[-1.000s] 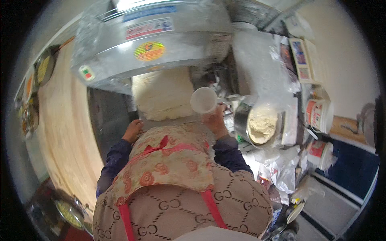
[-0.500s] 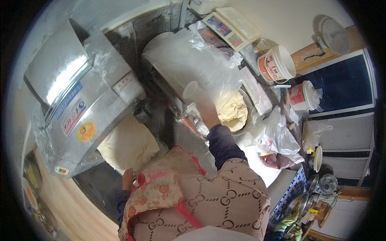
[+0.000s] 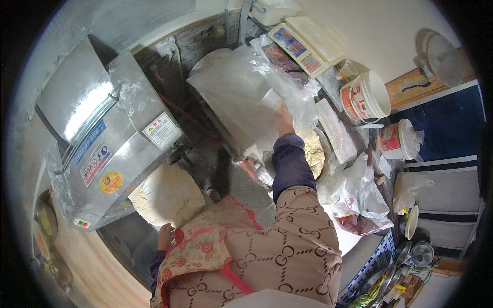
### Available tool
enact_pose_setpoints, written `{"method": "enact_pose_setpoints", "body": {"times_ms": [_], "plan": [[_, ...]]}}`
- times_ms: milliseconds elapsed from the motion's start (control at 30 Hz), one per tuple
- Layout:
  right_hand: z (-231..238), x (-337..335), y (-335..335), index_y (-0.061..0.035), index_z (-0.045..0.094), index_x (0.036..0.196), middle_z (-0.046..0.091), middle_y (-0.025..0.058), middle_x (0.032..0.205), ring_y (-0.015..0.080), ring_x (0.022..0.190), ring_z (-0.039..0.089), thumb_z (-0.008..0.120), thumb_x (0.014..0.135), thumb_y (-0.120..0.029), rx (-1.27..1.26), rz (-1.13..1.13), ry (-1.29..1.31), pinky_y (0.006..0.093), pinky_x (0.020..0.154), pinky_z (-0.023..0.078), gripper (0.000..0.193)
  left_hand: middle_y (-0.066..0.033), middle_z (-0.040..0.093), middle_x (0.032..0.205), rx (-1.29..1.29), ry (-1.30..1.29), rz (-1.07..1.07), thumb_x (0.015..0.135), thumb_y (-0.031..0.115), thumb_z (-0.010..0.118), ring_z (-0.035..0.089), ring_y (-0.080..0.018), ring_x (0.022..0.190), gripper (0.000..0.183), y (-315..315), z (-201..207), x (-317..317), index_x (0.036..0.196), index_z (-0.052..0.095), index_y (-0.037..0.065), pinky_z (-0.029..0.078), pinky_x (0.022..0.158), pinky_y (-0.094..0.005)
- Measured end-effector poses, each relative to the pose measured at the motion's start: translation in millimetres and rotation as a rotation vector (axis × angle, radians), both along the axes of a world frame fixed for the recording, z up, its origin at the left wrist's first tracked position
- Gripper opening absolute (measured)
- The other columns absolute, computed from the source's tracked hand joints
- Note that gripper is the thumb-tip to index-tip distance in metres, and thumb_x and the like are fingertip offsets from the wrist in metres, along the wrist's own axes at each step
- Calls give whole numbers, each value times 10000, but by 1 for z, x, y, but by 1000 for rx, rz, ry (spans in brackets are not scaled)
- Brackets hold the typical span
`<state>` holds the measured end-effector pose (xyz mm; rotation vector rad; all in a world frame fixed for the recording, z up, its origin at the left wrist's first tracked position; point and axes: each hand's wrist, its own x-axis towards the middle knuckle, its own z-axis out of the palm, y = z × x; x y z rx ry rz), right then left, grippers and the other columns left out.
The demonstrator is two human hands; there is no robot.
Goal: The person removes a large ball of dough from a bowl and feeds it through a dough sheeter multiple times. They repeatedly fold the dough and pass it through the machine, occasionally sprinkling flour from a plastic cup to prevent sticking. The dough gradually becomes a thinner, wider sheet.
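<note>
- My right hand (image 3: pixel 283 122) is stretched out ahead, fingers wrapped round a small clear plastic cup (image 3: pixel 271 98), holding it up against a big translucent plastic bag (image 3: pixel 241 97).
- The cup sits just above the hand, tilted, partly lost in the folds of the bag.
- My left hand (image 3: pixel 165 236) is down low, resting at the near edge of a slab of pale dough (image 3: pixel 167 197). I can't tell if the fingers are spread or curled; my apron (image 3: pixel 200 246) covers part of the hand.
- The dough lies under the outlet of a steel dough machine (image 3: pixel 110 138), touching it.
- Just right of my right forearm: a metal bowl with a second lump of dough (image 3: pixel 313 151).
- Further right: a white bucket with red print (image 3: pixel 367 97) and a smaller white tub (image 3: pixel 396 139), close together.
- Behind the bag: a flat weighing scale (image 3: pixel 303 43) by the wall.
- Crumpled plastic bags (image 3: pixel 354 197) lie on the counter to my right.
</note>
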<state>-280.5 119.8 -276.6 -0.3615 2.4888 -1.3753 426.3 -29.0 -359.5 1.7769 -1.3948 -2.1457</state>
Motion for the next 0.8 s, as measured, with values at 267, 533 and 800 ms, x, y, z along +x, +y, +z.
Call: {"method": "enact_pose_setpoints", "body": {"times_ms": [267, 533, 800], "plan": [[-43, -29, 16, -86, 426, 1429, 647, 199, 1068, 307, 893, 651, 639, 905, -260, 416, -164, 444, 394, 810, 524, 592, -98, 649, 1001, -7, 51, -35, 950, 148, 554, 626, -159, 761, 312, -3, -41, 13, 1245, 531, 51, 525, 628, -276], [-23, -10, 10, -10, 537, 1277, 602, 195, 1159, 360, 902, 629, 652, 887, -395, 194, -433, 440, 442, 823, 513, 560, -95, 643, 950, 193, 277, 61, 960, 133, 558, 637, -166, 756, 282, -21, -45, 43, 1234, 529, 70, 535, 600, -287], [14, 13, -60, 37, 587, 1166, 589, 227, 1105, 409, 1002, 610, 752, 751, -269, 386, -362, 620, 460, 851, 510, 541, -137, 646, 1040, -89, 105, -648, 960, 154, 534, 660, -223, 881, 238, -56, -109, 65, 1140, 598, 13, 553, 720, -336]]}}
